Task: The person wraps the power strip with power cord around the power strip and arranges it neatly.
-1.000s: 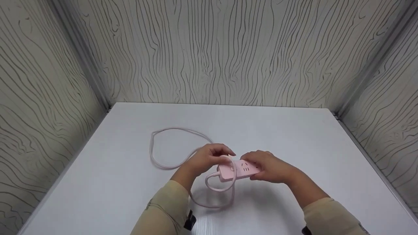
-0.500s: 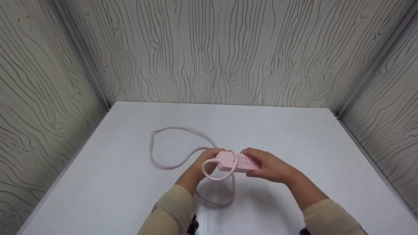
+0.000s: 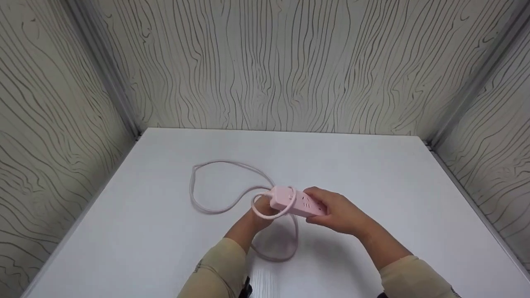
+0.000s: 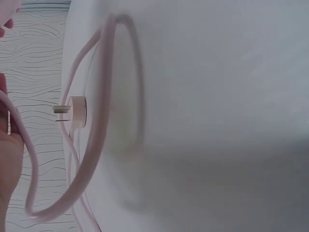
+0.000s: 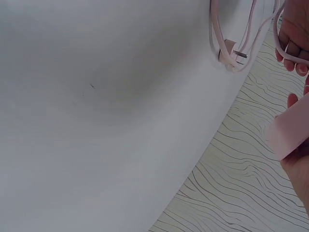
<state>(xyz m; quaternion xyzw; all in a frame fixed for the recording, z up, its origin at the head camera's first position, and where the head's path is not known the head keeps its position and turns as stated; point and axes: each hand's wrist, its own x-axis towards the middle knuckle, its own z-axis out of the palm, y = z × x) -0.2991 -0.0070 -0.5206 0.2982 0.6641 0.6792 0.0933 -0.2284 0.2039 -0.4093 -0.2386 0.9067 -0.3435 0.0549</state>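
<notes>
A pink power strip [image 3: 285,196] is up above the white table, its socket face showing and a loop of its cord [image 3: 253,207] lying over its switch end. My right hand [image 3: 337,211] grips the opposite end, thumb on the near side and fingers on the far side. Below the switch end, partly hidden by the strip, my left hand [image 3: 261,215] has its fingers curled around the cord in the right wrist view. The cord hangs in a thick bend in the left wrist view, in front of the plug [image 4: 77,112], whose metal pins point sideways.
More cord lies in a wide loop on the white table [image 3: 165,186], left of the hands. Panels with a wood-grain pattern [image 3: 265,66] enclose the table at the back and both sides.
My left hand has dropped from above the strip's switch end to beneath it. The strip has risen, shifted slightly left and tilted, with the right hand still gripping its end.
</notes>
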